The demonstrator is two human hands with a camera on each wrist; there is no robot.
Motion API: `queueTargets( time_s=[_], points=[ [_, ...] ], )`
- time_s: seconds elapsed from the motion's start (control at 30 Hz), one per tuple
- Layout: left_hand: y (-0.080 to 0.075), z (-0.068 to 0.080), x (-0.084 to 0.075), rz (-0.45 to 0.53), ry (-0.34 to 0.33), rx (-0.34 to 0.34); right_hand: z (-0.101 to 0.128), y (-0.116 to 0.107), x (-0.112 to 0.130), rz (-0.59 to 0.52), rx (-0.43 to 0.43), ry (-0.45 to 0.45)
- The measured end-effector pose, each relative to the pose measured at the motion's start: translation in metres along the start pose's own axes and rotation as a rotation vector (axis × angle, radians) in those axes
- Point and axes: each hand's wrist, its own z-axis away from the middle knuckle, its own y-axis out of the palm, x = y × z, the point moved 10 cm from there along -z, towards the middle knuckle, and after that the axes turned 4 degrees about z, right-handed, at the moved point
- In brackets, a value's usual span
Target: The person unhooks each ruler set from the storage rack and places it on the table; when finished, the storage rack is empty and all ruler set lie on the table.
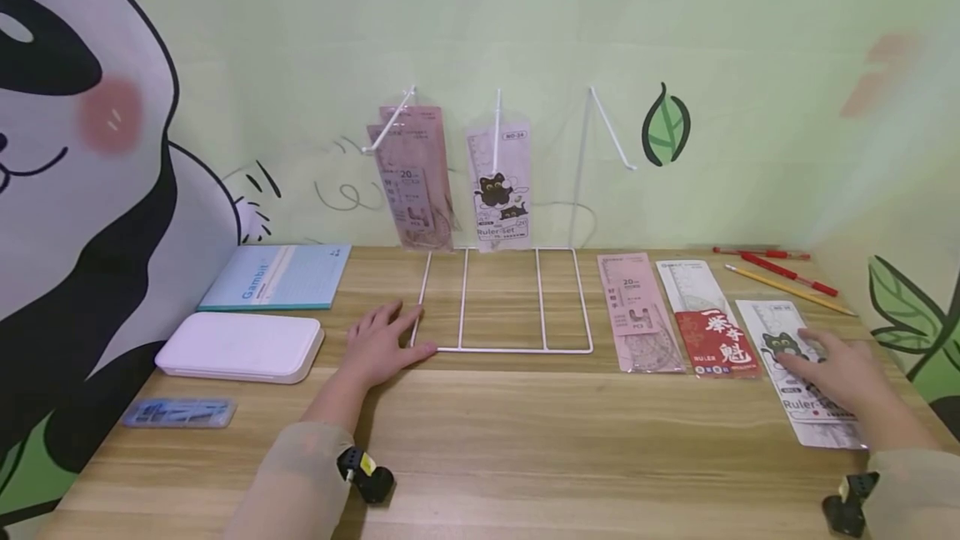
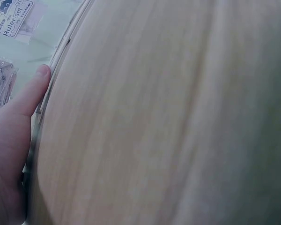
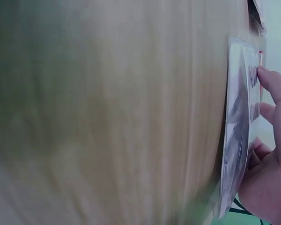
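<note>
A white wire display rack (image 1: 540, 350) stands on the table with three prongs. My left hand (image 1: 381, 344) lies palm down at its front left corner, thumb along the front wire, fingers spread. Pink ruler set packs (image 1: 412, 190) hang on the left prong, and a white cat-print ruler set pack (image 1: 500, 207) hangs on the middle one. My right hand (image 1: 847, 369) rests on another cat-print ruler set pack (image 1: 798, 373) lying on the table, thumb and fingers touching its face and right edge. Beside it lie a red-and-white ruler pack (image 1: 708, 323) and a pink ruler pack (image 1: 637, 315).
At the left are a blue notebook (image 1: 277, 277), a white pencil case (image 1: 240, 347) and a small clear blue box (image 1: 180, 412). Red pens (image 1: 787, 272) and a yellow pencil (image 1: 791, 290) lie at the back right. A panda-print cloth (image 1: 300, 65) hangs behind the table.
</note>
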Motion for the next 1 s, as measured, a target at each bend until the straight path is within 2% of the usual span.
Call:
queueTargets(
  time_s=[0.07, 0.27, 0.43, 0.57, 0.73, 1.0],
  points=[
    [0.0, -0.001, 0.0, 0.001, 0.002, 0.0, 0.0, -0.003, 0.001, -0.005, -0.02, -0.003],
    [-0.001, -0.001, -0.002, 0.005, 0.004, -0.001, -0.001, -0.025, 0.019, 0.003, -0.177, -0.025],
    [-0.001, 0.0, -0.001, 0.004, 0.001, 0.003, -0.011, -0.033, 0.054, -0.042, -0.236, -0.077],
    [-0.001, 0.0, 0.0, 0.003, 0.001, 0.006, -0.021, -0.033, 0.091, -0.095, -0.276, -0.136],
    [-0.002, 0.001, -0.001, 0.003, 0.003, 0.001, -0.031, -0.027, 0.14, -0.199, -0.275, -0.202],
    [-0.003, 0.002, -0.002, 0.005, 0.006, -0.003, -0.043, -0.013, 0.2, -0.396, -0.178, -0.219]
  ],
)
